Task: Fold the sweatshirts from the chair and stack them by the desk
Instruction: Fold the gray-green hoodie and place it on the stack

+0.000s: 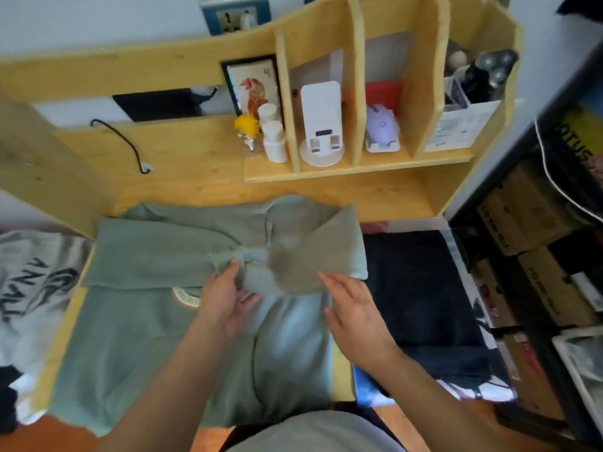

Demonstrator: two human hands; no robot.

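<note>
The green sweatshirt point(137, 327) lies spread flat on the wooden table point(202, 158) in the centre and lower left of the frame, both sleeves already crossed over the chest; it looks soft, thick and floppy, light enough to lift one-handed but sure to sag and slide out of its folds, so it is best taken by the cuffs, hem or side seams with the fabric kept taut. The left hand point(225, 300), at centre, has thumb and fingers curled around the cuff end of the right-side sleeve point(329, 243), pinching it. The right hand point(350, 308), just beside it to the right, is spread with fingers straight, resting on or hovering over the sleeve's lower edge; contact is blurred. A dark folded garment point(421, 288) lies at centre right, a grey printed one point(32, 275) at the left edge
</note>
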